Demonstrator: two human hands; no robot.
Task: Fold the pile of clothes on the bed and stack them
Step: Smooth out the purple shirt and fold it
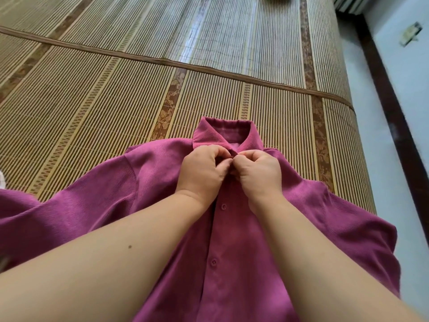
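Striped bamboo-slat bed mat fills the view; magenta corduroy button-up shirt lies face up at six o'clock, collar toward twelve. Left hand and right hand meet just below, each grip pinching the placket, likely buttoning it so the front folds flat.

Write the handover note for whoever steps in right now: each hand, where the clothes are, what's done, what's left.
Left hand: pinches the shirt front just under the collar.
Right hand: pinches the opposite edge; the fingertips of both hands meet there.
Magenta shirt: lies front up on the bamboo mat, collar away from the person.
Done: shirt spread out; two lower buttons look fastened.
Left: finish at the collar, fold the shirt, stack it. No folded stack is in view.
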